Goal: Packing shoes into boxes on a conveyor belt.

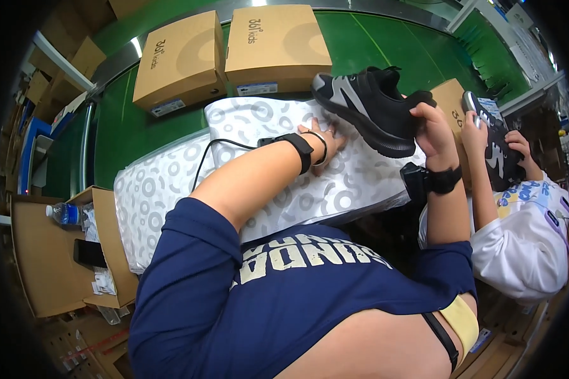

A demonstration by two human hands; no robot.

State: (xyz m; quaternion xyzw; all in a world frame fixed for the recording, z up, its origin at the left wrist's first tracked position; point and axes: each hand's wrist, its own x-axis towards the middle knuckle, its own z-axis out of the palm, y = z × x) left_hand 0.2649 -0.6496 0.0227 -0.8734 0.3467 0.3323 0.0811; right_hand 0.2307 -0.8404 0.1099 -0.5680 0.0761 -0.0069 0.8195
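Note:
A black sneaker (376,107) with grey side stripes is held up over the patterned paper, its toe pointing left. My right hand (433,126) is closed on its heel end. My left hand (322,142) lies on the white wrapping paper (253,183), fingers spread, below the sneaker's toe. Grey rings and arcs are printed on the paper, which is stacked in sheets in front of me. Both my wrists carry black straps with small devices, and a black cable (212,142) runs from the left one.
Two closed brown shoeboxes (186,57) (272,47) stand on the green conveyor belt (398,47). At the right a co-worker's hands (474,132) hold another black shoe (499,151) beside a brown box (449,101). An open carton (50,265) at the left contains a water bottle (63,213) and a phone (90,253).

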